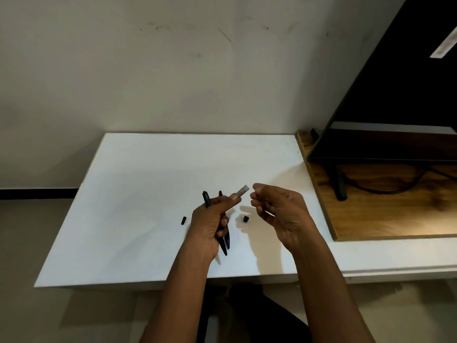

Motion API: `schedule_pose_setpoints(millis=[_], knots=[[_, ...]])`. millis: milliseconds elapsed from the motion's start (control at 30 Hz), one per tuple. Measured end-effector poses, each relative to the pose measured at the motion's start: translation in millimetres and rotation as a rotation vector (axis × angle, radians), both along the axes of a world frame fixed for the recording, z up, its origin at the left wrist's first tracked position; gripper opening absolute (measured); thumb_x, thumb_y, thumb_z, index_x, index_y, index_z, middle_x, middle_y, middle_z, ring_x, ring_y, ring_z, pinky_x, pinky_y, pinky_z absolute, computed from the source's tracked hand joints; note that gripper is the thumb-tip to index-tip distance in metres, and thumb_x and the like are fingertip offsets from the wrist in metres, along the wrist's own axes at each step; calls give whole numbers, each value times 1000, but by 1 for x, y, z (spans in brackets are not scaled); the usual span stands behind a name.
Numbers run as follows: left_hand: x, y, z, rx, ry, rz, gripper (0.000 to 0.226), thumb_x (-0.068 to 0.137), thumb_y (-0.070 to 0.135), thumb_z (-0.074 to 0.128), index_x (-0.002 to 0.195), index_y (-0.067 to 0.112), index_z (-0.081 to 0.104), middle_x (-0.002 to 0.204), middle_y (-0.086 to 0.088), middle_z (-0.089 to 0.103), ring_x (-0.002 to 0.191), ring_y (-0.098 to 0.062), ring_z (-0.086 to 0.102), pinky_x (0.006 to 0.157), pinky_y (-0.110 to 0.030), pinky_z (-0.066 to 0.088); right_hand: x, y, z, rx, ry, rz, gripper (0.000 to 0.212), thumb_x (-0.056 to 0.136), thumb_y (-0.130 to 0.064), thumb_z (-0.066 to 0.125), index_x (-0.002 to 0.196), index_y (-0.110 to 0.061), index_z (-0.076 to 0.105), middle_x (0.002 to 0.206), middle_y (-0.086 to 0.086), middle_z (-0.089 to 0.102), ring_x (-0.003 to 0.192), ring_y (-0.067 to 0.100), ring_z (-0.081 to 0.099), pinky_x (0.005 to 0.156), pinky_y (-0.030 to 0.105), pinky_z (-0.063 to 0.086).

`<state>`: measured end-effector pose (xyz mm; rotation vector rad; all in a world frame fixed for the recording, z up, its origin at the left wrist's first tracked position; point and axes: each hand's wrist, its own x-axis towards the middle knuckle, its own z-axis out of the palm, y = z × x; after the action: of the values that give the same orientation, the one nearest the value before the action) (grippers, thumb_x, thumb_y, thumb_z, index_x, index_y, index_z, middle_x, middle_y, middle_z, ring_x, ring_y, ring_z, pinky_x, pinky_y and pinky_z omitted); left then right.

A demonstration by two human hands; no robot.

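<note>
Two bare forearms rise from the bottom of the view over a dark lap, and the left hand (210, 224) is closed round a bundle of black pens (226, 240). Its fingers wrap their middles, so the pointed ends stick out below the palm toward the near edge of the table (138, 194) and one clipped top shows above the knuckles. The thumb and forefinger of the same hand pinch the lower end of a short grey tube (241, 190), which slants up and to the right, its free end in the air. The right hand (277, 211) hovers just beside that free end without touching it; its fingers are loosely curled, thumb close to the forefinger, and nothing can be seen between them. Both hands are over the near half of the white table, somewhat right of its middle. On the surface lie two small black caps: one cap (183, 220) just left of the left hand, the other cap (245, 218) between the two hands, each apart from the pens. Along the table's right edge lies a wooden board (385, 214) that carries a dark screen (395, 95) on a black stand (340, 184), with a cable (385, 191) trailing across the wood. A scuffed pale wall (173, 70) runs behind the far edge.
</note>
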<state>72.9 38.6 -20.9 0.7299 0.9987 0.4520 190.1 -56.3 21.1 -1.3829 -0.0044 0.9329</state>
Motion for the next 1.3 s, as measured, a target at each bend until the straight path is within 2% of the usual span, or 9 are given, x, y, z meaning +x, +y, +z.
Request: schedule_pose_setpoints(millis=[67, 200, 333, 467, 633, 733, 900, 1167, 1300], knots=[[2, -2, 1, 33, 19, -25, 20, 72, 20, 86, 85, 12, 72, 80, -5, 69, 36, -5, 35, 31, -17, 24, -1, -1, 0, -9, -26, 61, 9, 86, -5, 73, 93, -3, 79, 77, 12, 76, 69, 19, 69, 62, 22, 59], [3, -4, 2, 119, 84, -101, 18, 73, 20, 86, 74, 17, 68, 47, 6, 47, 35, -7, 34, 33, -18, 24, -1, -3, 0, -35, -93, 124, 17, 87, -3, 71, 75, -8, 82, 73, 10, 75, 69, 17, 65, 62, 20, 57], [2, -4, 4, 287, 170, -155, 15, 76, 23, 85, 72, 19, 70, 53, 7, 59, 36, -3, 42, 36, -16, 33, 8, -8, 0, -118, -75, 110, 14, 86, 0, 70, 78, -4, 80, 70, 12, 75, 59, 14, 66, 58, 20, 59], [-1, 2, 4, 323, 169, -28, 20, 79, 25, 83, 84, 8, 73, 53, 11, 57, 35, -1, 42, 37, -12, 33, 26, -21, -6, -326, -153, 83, 7, 84, 0, 72, 81, 3, 77, 71, 18, 73, 56, 18, 67, 55, 23, 58], [-1, 1, 8, 315, 149, 15, 8, 86, 12, 74, 89, 5, 74, 96, -6, 76, 33, -2, 39, 36, -12, 31, 32, -23, -20, -567, -310, 193, 7, 83, -1, 74, 82, 6, 76, 77, 23, 74, 57, 20, 68, 56, 26, 57], [0, -1, 7, 321, 149, 12, 3, 87, 11, 71, 86, 11, 74, 101, -5, 78, 35, 0, 41, 36, -12, 32, 30, -16, -30, -598, -385, 219, 6, 82, -2, 73, 83, 3, 77, 77, 21, 76, 59, 21, 69, 60, 29, 59], [1, -3, 6, 315, 154, 30, 4, 87, 11, 71, 83, 12, 72, 100, -5, 78, 38, -1, 44, 37, -12, 33, 25, -10, -40, -628, -494, 243, 14, 81, -6, 71, 70, -12, 77, 76, 17, 76, 74, 29, 71, 84, 47, 61], [-2, -3, 10, 306, 162, 19, 3, 87, 12, 70, 87, 10, 73, 96, -2, 78, 38, -3, 42, 38, -14, 33, 18, -4, -43, -620, -540, 241, 13, 79, -9, 74, 89, -17, 75, 98, 15, 76, 95, 35, 72, 89, 50, 58], [-3, -3, 11, 377, 193, -22, 8, 89, 22, 71, 89, 14, 72, 94, 2, 78, 45, -6, 48, 45, -16, 39, 22, -8, -35, -513, -531, 98, 17, 84, -10, 76, 101, -11, 75, 85, 10, 77, 72, 22, 73, 74, 37, 61]])
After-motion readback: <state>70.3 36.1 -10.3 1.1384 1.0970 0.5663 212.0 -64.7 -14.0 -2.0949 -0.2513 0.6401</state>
